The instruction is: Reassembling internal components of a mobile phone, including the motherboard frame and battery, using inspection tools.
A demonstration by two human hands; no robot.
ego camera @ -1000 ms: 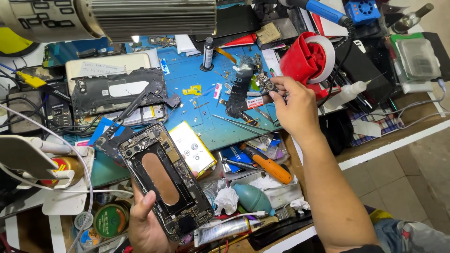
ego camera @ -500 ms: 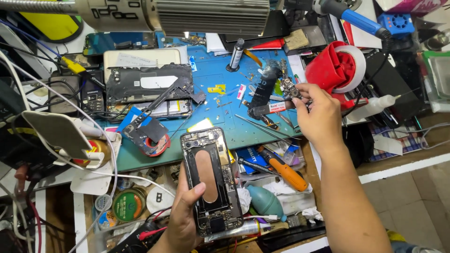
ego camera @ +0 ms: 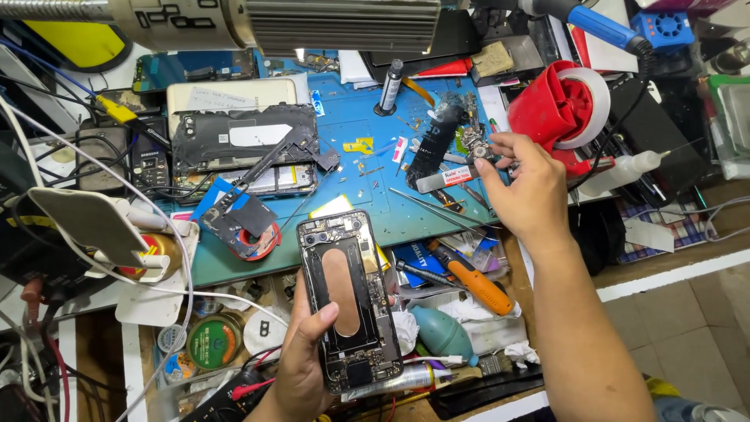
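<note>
Our left hand clamps the opened phone by its stiff edges, sparing fragile insides, while our right hand pinches a tiny, light part

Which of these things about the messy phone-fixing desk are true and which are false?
1. The left hand holds an opened phone. True.
2. The right hand grips the orange-handled screwdriver. False: the screwdriver lies on the desk; the right hand is at small parts on the blue mat.
3. A red tape dispenser stands beside the right hand. True.
4. The work mat is yellow. False: it is blue.
5. The opened phone lies flat on the mat. False: it is held up in the left hand.
</note>
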